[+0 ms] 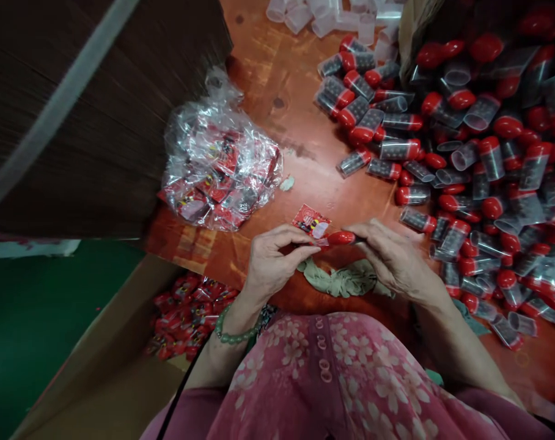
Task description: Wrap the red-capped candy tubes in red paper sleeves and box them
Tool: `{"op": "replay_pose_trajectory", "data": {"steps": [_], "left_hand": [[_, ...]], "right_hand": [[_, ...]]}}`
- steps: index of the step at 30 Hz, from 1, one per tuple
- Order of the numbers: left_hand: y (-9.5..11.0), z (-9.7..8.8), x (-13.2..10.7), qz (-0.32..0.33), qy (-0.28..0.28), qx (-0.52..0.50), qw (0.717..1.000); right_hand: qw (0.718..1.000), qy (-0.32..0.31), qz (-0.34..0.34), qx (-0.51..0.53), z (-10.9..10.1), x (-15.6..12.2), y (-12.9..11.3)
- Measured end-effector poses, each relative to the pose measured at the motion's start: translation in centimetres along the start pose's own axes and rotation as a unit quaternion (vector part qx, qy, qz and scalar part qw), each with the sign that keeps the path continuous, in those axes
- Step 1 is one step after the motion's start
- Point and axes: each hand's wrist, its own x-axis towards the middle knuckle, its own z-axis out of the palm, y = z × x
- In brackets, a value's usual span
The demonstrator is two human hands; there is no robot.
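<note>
Between my hands is a small red-capped piece (340, 238), like the clear tubes with red ends on the right. My right hand (390, 256) grips its right end with fingertips and thumb, hiding that end. My left hand (277, 256) pinches a thin, partly see-through bit at its left end, perhaps a small plastic bag; its kind is hard to tell. Just beyond my left fingertips lies a red printed card (310, 220) with a yellow-and-black figure. A crumpled grey-green cloth (341, 278) rests on the table below my hands.
A clear plastic bag of red printed cards (222, 165) sits on the wooden table (300, 153). Red-ended clear tubes (465, 183) are heaped at right. Empty clear cups (323, 15) lie at the back. A carton (117, 342) with red packets (190, 311) stands below left.
</note>
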Motion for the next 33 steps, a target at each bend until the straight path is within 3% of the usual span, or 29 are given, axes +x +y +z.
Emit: {"op": "replay_pose_trajectory", "data": {"steps": [8,11,15,19,27,33], "left_hand": [[-0.4,-0.1,-0.5,-0.002,-0.036,0.004,0.999],[-0.7,0.0,-0.7,-0.017,-0.062,0.010,0.998],[-1.1,0.2,-0.8,-0.024,-0.086,0.007,0.996],[-0.9,0.1,-0.8,-0.026,-0.107,0.003,0.994],[-0.1,-0.6,-0.4,-0.147,-0.230,-0.004,0.962],[-0.5,-0.4,-0.2,-0.215,-0.206,-0.099,0.949]], "right_hand": [[0.985,-0.143,0.012,-0.099,-0.5,-0.3,-0.3],[0.978,-0.167,0.030,-0.126,-0.3,0.1,-0.2],[0.981,-0.182,0.023,-0.063,0.0,0.9,0.0],[0.986,-0.166,0.030,-0.004,0.3,1.2,0.3],[0.970,-0.116,0.097,0.191,1.0,0.8,1.2],[0.975,-0.042,0.106,0.190,2.2,0.8,0.2]]}}
